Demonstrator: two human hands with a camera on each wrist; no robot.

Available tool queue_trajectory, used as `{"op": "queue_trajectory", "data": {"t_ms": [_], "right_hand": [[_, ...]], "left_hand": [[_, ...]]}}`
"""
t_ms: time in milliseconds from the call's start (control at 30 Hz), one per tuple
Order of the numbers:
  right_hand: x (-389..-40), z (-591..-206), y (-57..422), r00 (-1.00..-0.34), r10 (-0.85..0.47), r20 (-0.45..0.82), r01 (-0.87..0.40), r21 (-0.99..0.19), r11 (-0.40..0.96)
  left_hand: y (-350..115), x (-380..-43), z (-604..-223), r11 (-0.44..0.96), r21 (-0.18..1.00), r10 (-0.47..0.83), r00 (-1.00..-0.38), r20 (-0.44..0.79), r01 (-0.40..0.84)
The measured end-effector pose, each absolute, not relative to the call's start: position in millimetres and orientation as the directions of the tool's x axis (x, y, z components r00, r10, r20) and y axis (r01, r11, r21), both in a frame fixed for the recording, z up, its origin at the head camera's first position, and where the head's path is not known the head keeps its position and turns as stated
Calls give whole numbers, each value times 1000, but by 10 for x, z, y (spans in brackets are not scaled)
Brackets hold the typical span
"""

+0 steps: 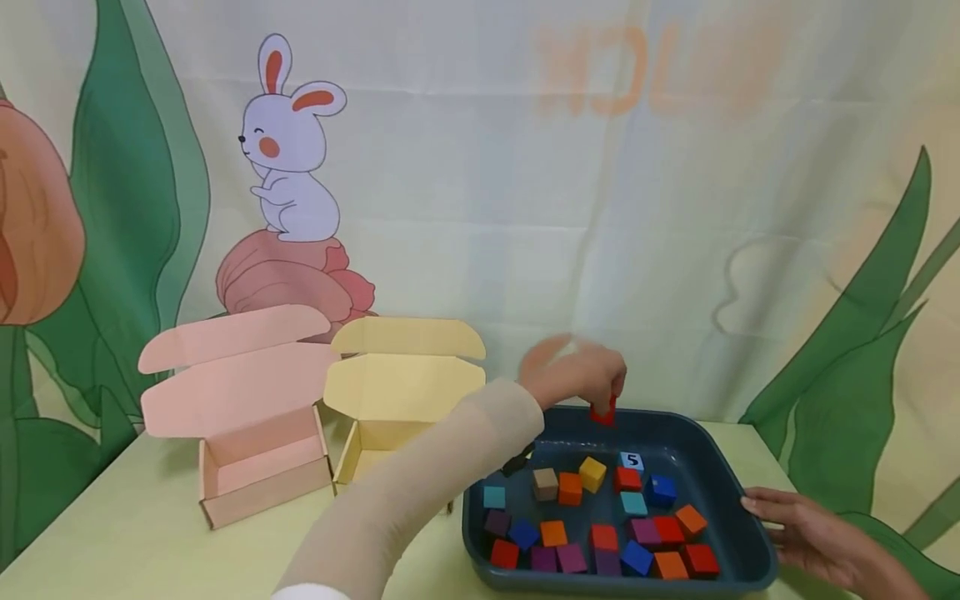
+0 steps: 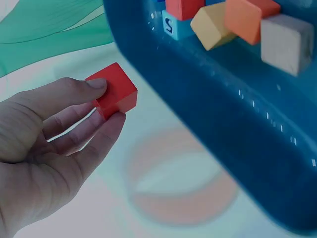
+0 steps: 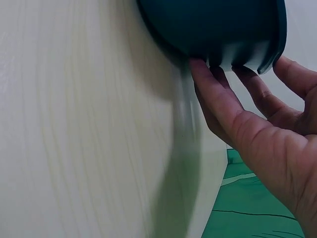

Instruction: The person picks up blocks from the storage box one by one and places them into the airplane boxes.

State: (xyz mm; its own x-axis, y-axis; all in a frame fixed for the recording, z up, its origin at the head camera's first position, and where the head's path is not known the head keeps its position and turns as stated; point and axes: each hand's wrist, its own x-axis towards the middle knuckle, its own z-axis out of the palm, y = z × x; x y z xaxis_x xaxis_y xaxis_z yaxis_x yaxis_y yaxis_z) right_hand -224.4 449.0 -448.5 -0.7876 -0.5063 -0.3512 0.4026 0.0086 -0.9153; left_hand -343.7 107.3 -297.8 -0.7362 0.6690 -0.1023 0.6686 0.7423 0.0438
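Red cube [image 2: 119, 89], pinched by the left hand [image 1: 592, 372], could drop if that hold loosens; the right hand [image 1: 817, 533], fingers extended against the dark-blue tray [image 1: 600, 581], might jolt its blocks [image 1: 669, 531].

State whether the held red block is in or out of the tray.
Out: the left hand pinches the red block, which appears beyond the rim of the tray in the left wrist view.

5 [image 1: 633, 460] on light-blue cube [image 1: 632, 462], blurred orange letters [image 1: 641, 62] on backdrop [image 1: 480, 167]
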Motion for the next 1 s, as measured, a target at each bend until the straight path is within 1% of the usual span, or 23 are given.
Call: {"op": "queue_trajectory", "data": {"t_ms": [67, 133, 200, 233, 267, 333, 400, 467, 567, 733, 867, 1000], "right_hand": [[-2239, -4493, 4470, -796, -489, -356, 401, -916, 15], [-2240, -4497, 4446, -806, -473, -355, 393, -919, 20], [-2237, -4493, 4423, -817, -452, -358, 390, -921, 26], [-2233, -4491, 4415, -819, -447, -361, 390, -920, 28], [-2230, -4487, 4411, -819, -444, -363, 392, -920, 29], [-2221, -4486, 4413, -819, -446, -360, 388, -921, 31], [-2211, -4485, 4423, -816, -453, -360, 391, -920, 28], [-2207, -4478, 4440, -813, -458, -359, 387, -921, 35], [-2215, -4464, 4459, -807, -464, -365, 392, -919, 41], [-2235, -4436, 4504, -796, -477, -372, 398, -916, 51], [-2243, -4435, 4516, -791, -493, -361, 394, -918, 41], [-2247, -4467, 4469, -793, -479, -376, 407, -913, 43]], "left_hand": [[949, -3431, -2932, 738, 51, 674, -734, -84, 673], [816, -3463, -2910, 704, 66, 710, -702, -59, 707], [674, -3507, -2894, 676, 86, 737, -673, -67, 732], [588, -3526, -2890, 672, 99, 741, -668, -75, 734], [491, -3543, -2891, 674, 112, 739, -668, -85, 731], [282, -3575, -2898, 697, 120, 717, -688, -110, 707], [72, -3599, -2924, 729, 97, 685, -718, -125, 678], [-126, -3612, -2954, 746, 63, 664, -736, -134, 662], [-410, -3598, -2978, 749, 15, 655, -737, -171, 662], [-790, -3553, -2913, 759, -11, 623, -732, -276, 651], [-979, -3530, -2881, 764, 20, 628, -737, -249, 645], [-1098, -3471, -3020, 741, 39, 663, -721, -203, 670]]}}
